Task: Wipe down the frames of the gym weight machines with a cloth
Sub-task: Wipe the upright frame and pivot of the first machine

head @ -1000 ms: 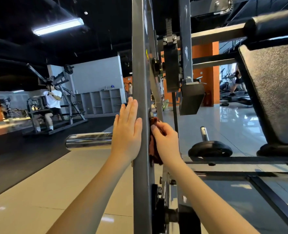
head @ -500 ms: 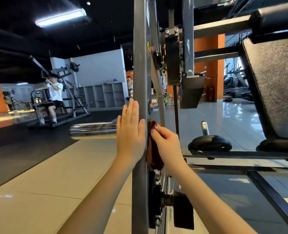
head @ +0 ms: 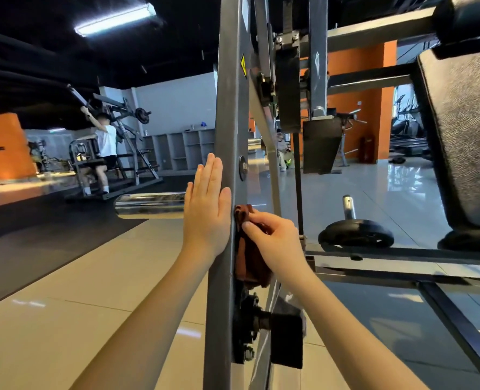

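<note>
Rust-brown cloth [head: 248, 254] pinched by the right hand [head: 275, 243] against the grey upright post [head: 227, 122]; left hand [head: 206, 215] pressed flat, fingers straight, on its other face.

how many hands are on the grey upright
2: left hand flat against the upright on its left; right hand holds the brown cloth against its right side.

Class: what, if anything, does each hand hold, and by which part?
The right hand pinches the brown cloth near its top, against the grey upright; the left hand holds nothing, flat on that upright.
</note>
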Demonstrator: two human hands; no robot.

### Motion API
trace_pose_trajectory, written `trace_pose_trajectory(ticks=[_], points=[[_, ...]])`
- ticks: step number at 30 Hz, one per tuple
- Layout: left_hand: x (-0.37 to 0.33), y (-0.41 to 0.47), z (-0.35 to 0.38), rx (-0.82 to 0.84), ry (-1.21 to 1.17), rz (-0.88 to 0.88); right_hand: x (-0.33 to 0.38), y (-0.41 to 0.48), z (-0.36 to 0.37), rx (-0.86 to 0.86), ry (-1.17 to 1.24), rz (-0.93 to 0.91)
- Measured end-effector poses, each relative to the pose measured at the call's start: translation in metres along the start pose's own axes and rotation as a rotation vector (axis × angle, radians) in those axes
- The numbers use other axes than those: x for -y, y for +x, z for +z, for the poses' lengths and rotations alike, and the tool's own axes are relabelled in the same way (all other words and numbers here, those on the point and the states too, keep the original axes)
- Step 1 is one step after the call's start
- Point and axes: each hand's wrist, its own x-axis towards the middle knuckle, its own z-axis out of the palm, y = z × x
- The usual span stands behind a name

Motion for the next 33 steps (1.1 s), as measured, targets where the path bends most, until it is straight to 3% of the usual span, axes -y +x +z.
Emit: trace_pose_trajectory(ticks=[8, 12, 13, 19, 25, 30, 33], points=[[-0.012, -0.041, 0.010, -0.006, 0.009, -0.068, 0.009, -0.020, -0.063, -0.047, 0.119, 0.066], [-0.011, -0.055, 0.011, -0.018, 0.045, -0.063, -0.013, -0.061, -0.067, 0.368, -0.169, 0.203], [-0.010, -0.054, 0.011, -0.017, 0.045, -0.065, -0.020, -0.066, -0.061, 0.403, -0.171, 0.237], [-0.014, -0.058, 0.012, -0.009, 0.076, -0.093, -0.056, -0.034, -0.055, 0.358, -0.283, 0.282], [-0.013, -0.057, 0.012, -0.023, 0.067, -0.086, -0.052, -0.069, -0.062, 0.422, 0.036, 0.236], [-0.013, -0.056, 0.011, -0.018, 0.100, -0.099, -0.059, -0.045, -0.056, 0.390, -0.068, 0.245], [-0.017, -0.064, 0.011, -0.021, 0.112, -0.136, -0.061, -0.053, -0.058, 0.351, 0.014, 0.238]])
